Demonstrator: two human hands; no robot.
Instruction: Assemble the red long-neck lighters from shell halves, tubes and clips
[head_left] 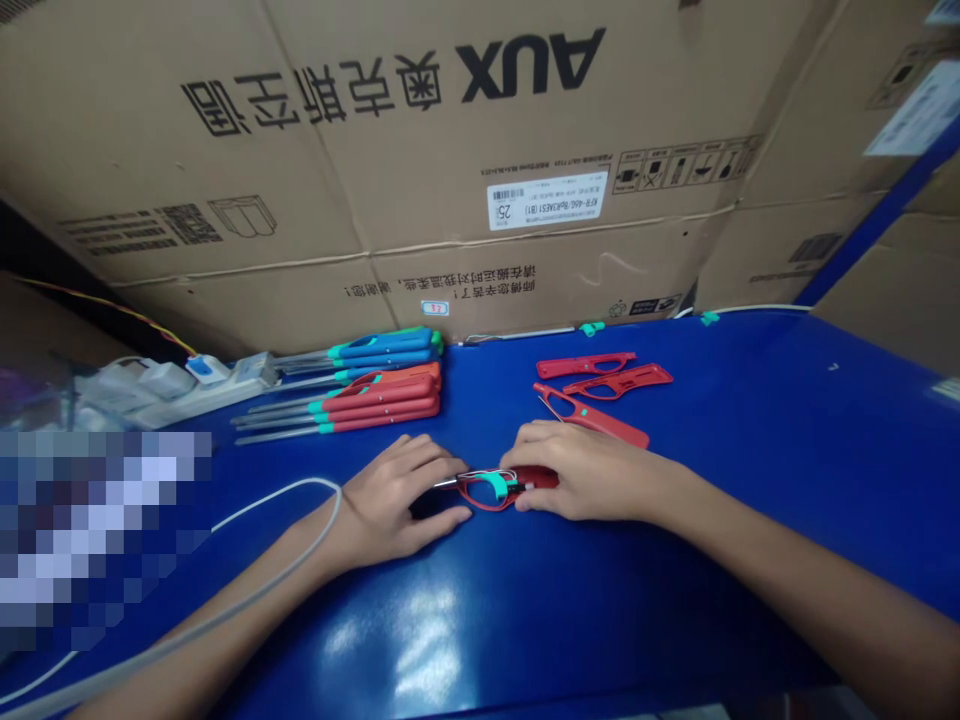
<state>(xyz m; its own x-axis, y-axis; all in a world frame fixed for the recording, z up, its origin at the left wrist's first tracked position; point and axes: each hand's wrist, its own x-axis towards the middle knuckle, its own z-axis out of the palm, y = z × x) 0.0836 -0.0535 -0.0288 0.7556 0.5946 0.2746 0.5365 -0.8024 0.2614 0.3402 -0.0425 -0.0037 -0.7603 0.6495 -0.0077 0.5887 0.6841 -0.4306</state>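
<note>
White cable [285, 577] overhangs blue tabletop [615, 610] (cardboard [420, 200] behind), left hand [401, 492] and right hand [576, 470] curled round a lighter [496, 488].

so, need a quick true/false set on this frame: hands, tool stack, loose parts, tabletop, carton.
1. The right hand holds a red handle piece with a green trigger in it. True.
2. The tool stack sits beyond the right hand. False: the tool stack is beyond the left hand.
3. Loose red parts lie beyond the right hand. True.
4. The tabletop is green. False: the tabletop is blue.
5. The carton shows its AUX lettering upside down. True.
</note>
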